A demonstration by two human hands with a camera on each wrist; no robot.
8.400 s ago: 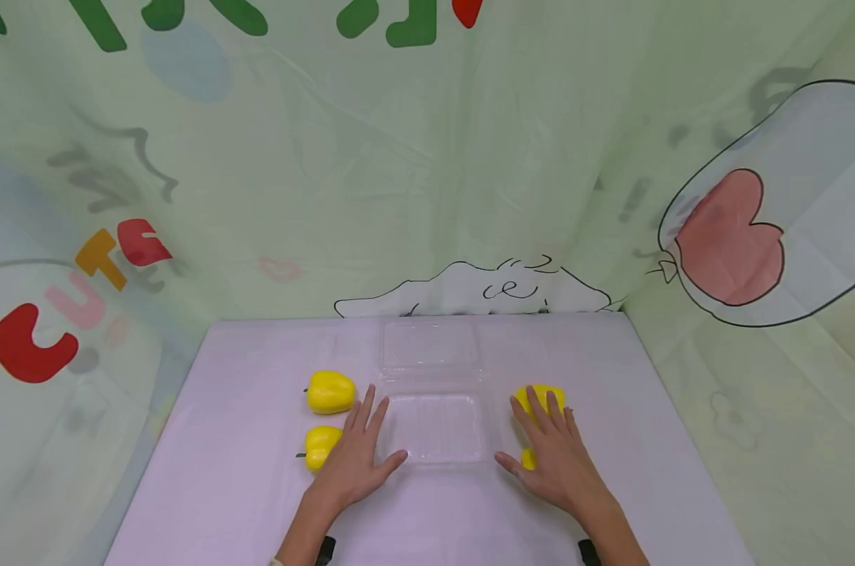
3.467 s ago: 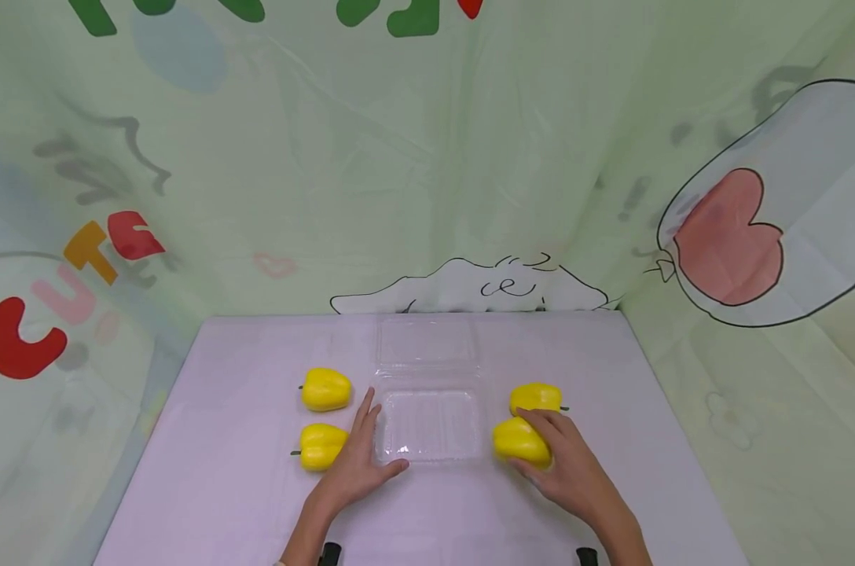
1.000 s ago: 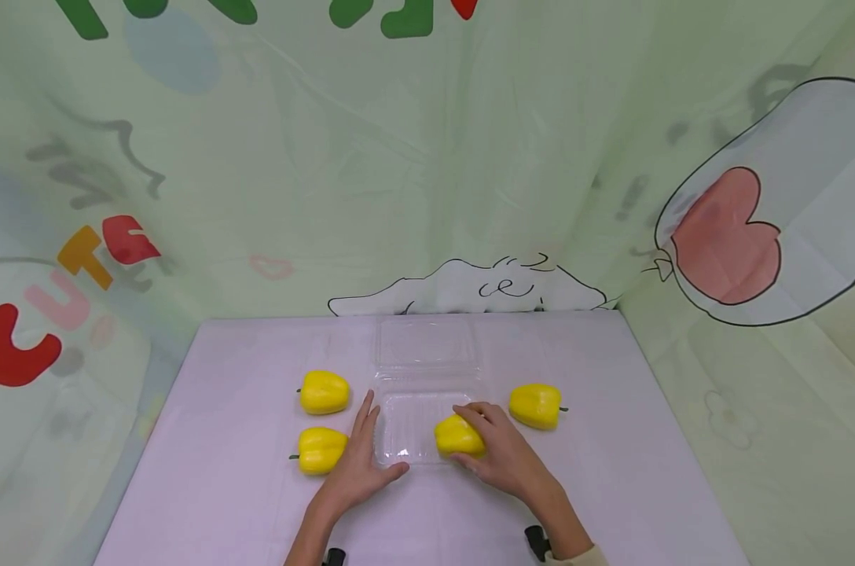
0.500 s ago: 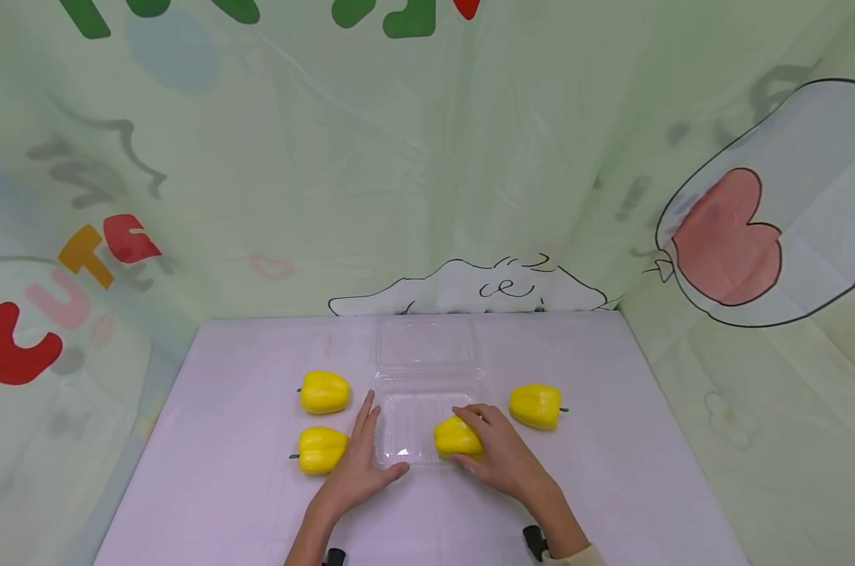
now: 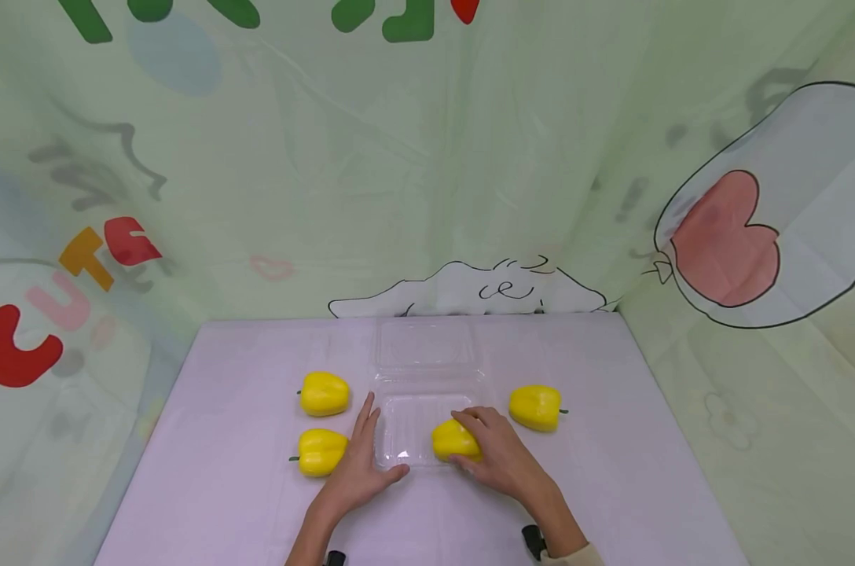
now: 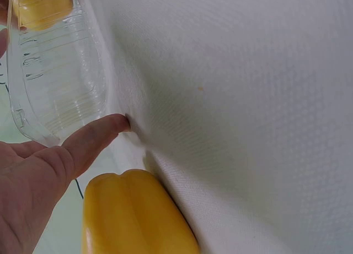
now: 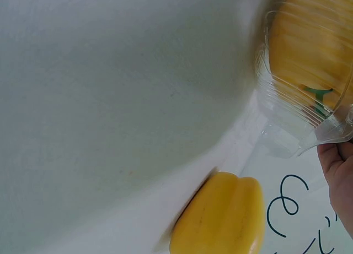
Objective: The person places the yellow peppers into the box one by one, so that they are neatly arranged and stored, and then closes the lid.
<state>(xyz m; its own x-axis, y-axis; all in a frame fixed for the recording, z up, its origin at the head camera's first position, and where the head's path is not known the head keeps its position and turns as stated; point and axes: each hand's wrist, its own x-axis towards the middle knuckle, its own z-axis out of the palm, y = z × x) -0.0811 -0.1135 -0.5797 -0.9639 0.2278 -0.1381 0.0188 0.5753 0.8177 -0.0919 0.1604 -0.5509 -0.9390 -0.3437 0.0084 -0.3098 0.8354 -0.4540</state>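
Note:
In the head view, my right hand (image 5: pixel 500 456) grips a yellow bell pepper (image 5: pixel 453 440) from its right side, thumb in front and fingers behind. That pepper lies in the right part of the clear plastic clamshell box (image 5: pixel 402 428); through the box wall its green stem (image 7: pixel 320 100) shows in the right wrist view. My left hand (image 5: pixel 357 468) stays along the box's left side, fingers straight and thumb spread at the near corner. In the left wrist view a fingertip (image 6: pixel 118 123) meets the tablecloth, with a second bell pepper (image 6: pixel 135 215) close beside the hand.
The box's lid (image 5: pixel 427 346) lies folded back toward the rear of the table (image 5: pixel 244 503). At the left, a far bell pepper (image 5: pixel 324 394) and a near bell pepper (image 5: pixel 320 453) lie in a column. Another bell pepper (image 5: pixel 535 408) rests right of the box.
Since the earliest frame, my right hand has taken the near right bell pepper and carried it left into the box. Over the last second it barely shifts. The left hand stays beside the box.

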